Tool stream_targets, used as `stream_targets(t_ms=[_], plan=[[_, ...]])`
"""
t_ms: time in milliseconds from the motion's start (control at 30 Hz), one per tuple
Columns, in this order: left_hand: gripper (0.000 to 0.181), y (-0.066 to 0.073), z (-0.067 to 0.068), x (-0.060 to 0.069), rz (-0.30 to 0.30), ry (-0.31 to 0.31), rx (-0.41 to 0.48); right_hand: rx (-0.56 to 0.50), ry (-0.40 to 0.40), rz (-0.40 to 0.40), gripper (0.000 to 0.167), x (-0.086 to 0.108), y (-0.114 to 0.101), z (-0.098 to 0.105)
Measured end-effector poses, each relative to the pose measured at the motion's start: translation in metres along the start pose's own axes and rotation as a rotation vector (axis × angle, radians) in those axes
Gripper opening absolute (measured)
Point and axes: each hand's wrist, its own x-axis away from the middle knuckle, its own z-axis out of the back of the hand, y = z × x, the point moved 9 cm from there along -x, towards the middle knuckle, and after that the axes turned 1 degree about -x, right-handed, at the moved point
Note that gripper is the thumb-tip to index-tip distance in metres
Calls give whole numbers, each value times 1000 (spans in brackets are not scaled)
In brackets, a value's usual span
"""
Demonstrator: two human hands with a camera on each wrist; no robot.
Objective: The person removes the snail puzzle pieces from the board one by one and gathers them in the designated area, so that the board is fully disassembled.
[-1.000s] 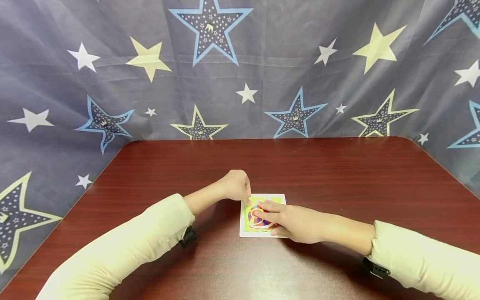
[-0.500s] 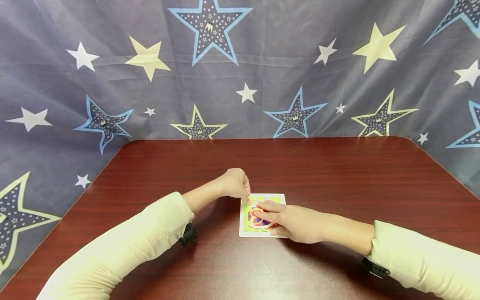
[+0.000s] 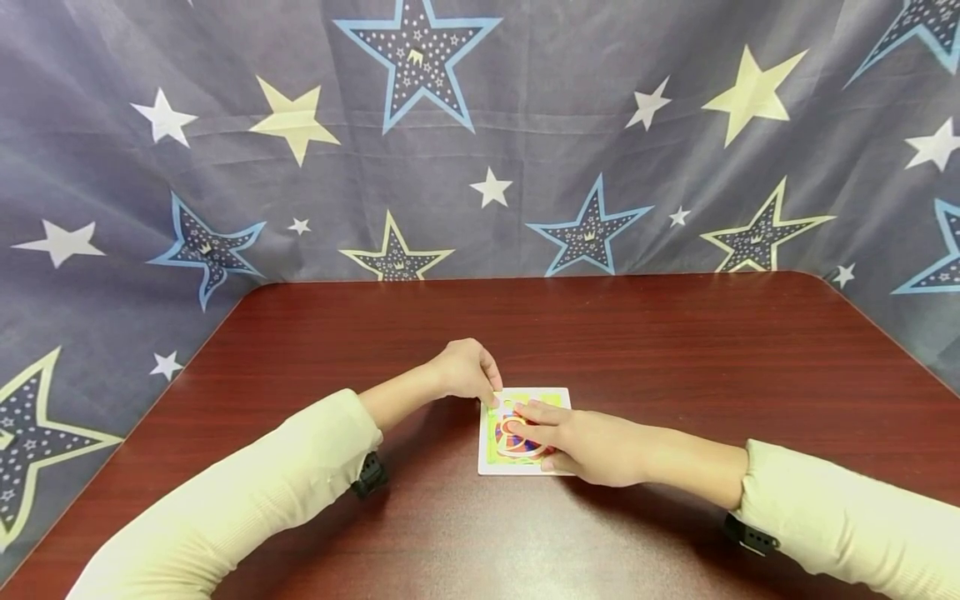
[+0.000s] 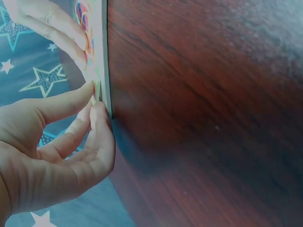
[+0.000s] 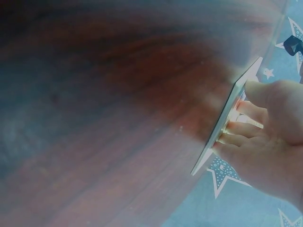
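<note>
A small square picture puzzle (image 3: 528, 468) with a white border and a bright yellow, red and blue picture lies flat on the table. At its upper left corner, my left hand (image 3: 467, 371) pinches with thumb and fingertips. Between them the left wrist view shows the thin edge of a puzzle piece (image 4: 97, 91), mostly hidden by the fingers. My right hand (image 3: 600, 446) lies over the right part of the puzzle, its fairly straight fingers resting on the picture. The right wrist view shows its fingertips touching the board's face (image 5: 232, 113).
The dark red wooden table (image 3: 675, 350) spreads around the puzzle on all sides. A grey cloth with stars (image 3: 450, 167) hangs behind its far edge and along both sides. Both wrists carry black straps (image 3: 371, 475) below pale sleeves.
My left hand has shifted slightly to the left, and the puzzle's corner at its fingertips looks paler. The right hand and the board stay in place.
</note>
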Motion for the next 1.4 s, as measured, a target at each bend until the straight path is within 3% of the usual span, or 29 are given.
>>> stream_targets(t_ms=[200, 567, 900, 1167, 1400], plan=[[9, -12, -4, -1, 90, -36, 195, 1, 1, 0, 52, 1, 0, 0], [12, -10, -7, 3, 116, -29, 323, 2, 3, -9, 51, 1, 3, -1], [16, -24, -14, 7, 178, -3, 520, -14, -8, -8, 52, 1, 4, -3], [20, -28, -27, 12, 184, -44, 581, -11, -12, -12, 52, 0, 4, -3], [24, -37, -18, 17, 207, -17, 617, -27, -18, -24, 52, 1, 5, -5]])
